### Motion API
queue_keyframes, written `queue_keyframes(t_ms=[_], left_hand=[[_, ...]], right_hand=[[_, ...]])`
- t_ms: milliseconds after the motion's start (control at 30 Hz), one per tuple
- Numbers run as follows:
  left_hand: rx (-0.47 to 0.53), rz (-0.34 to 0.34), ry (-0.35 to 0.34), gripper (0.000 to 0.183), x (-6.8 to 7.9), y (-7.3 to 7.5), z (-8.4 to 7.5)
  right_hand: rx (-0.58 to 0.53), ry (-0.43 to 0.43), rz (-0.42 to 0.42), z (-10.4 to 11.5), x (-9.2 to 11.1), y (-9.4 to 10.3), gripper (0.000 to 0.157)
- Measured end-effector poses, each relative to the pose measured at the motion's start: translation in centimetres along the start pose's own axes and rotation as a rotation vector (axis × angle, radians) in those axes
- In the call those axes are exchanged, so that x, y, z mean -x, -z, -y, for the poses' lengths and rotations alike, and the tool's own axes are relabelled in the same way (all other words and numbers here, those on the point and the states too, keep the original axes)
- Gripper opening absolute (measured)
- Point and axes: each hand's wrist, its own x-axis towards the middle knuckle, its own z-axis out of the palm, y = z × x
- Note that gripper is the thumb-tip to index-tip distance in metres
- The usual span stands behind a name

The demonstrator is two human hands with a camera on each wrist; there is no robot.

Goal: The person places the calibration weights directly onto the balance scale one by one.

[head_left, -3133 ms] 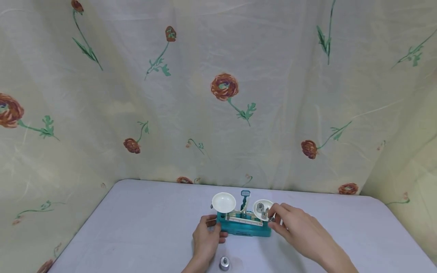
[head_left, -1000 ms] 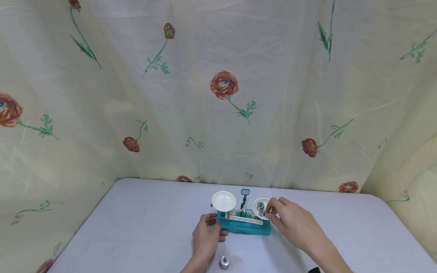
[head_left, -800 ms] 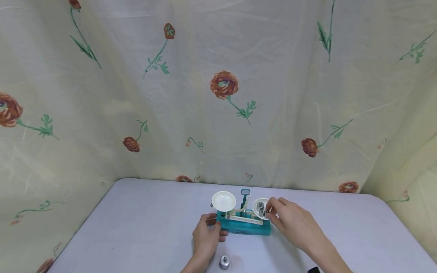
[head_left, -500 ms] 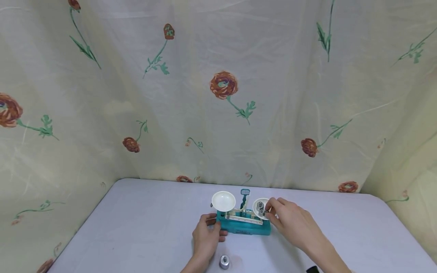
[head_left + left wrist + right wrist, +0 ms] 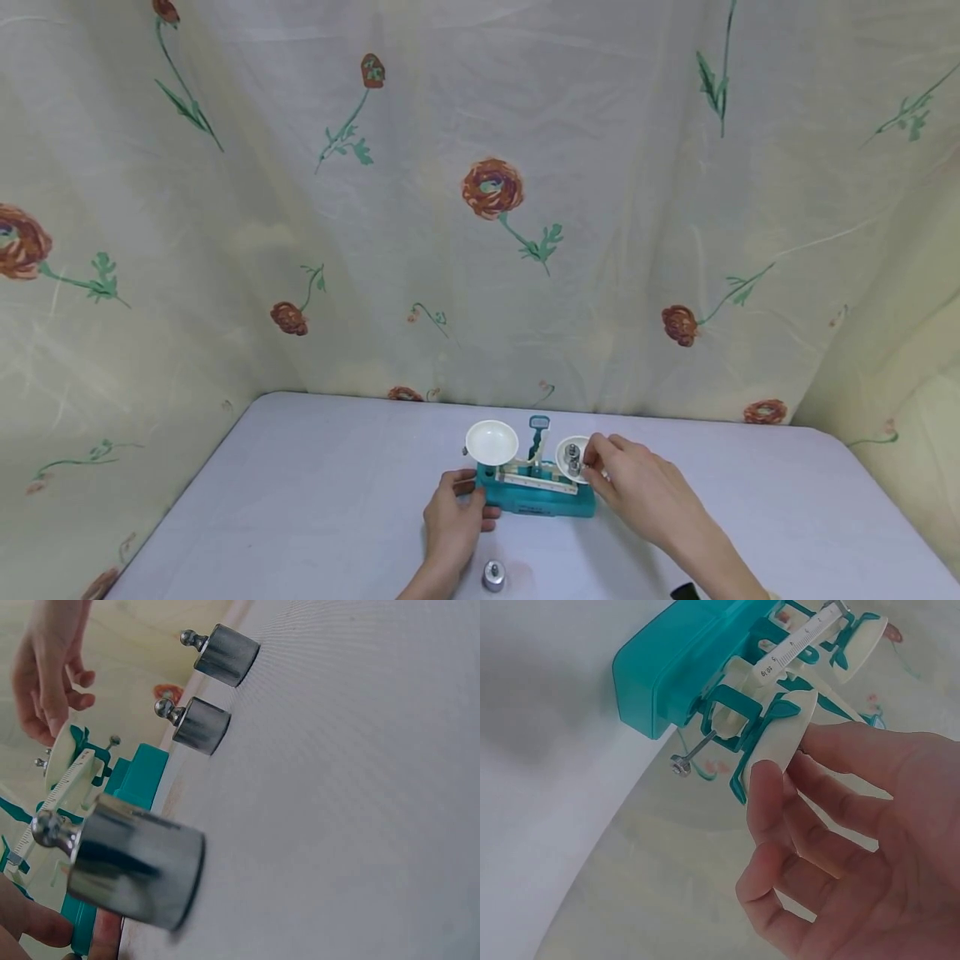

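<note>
A teal balance scale with two white pans stands on the table. My left hand grips the left end of its base, thumb in front. The left pan is bare. Inside the right pan stand metal weights. My right hand reaches over that pan's right rim, thumb and finger together around a small weight. The pan hides those fingertips in the right wrist view, where the other fingers curl loosely below. A knobbed cylindrical weight sits in front of the left hand.
Further weights stand on the table in the left wrist view, one large weight close to that camera. A flowered curtain hangs behind the white table. Something black shows beside the right forearm.
Since the oldest frame, my right hand has moved slightly left and up, bringing the small weight from the pan's edge into the pan. Lately it hardly moves. My left hand stays put.
</note>
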Motion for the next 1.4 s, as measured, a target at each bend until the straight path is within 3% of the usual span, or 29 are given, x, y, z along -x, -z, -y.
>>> queue_keyframes(t_ms=[367,633,867,1067,1400], left_hand=[[0.008,0.018,-0.025,0.034,0.0,0.2,0.2],[0.011,0.011,-0.024,0.034,0.0,0.2,0.3],[0.019,0.005,-0.021,0.033,-0.1,0.1,0.2],[0.022,0.014,-0.033,0.033,0.0,0.2,0.2],[0.024,0.023,-0.048,0.034,0.1,0.3,0.2]], right_hand=[[0.016,0.046,-0.042,-0.1,0.2,0.0,0.01],[-0.004,0.024,-0.043,0.0,0.4,0.7,0.01],[-0.133,-0.056,-0.047,-1.1,0.5,1.0,0.041],[-0.236,-0.13,0.007,-2.2,0.7,0.9,0.062],[-0.334,-0.202,0.128,-3.2,0.9,0.6,0.069]])
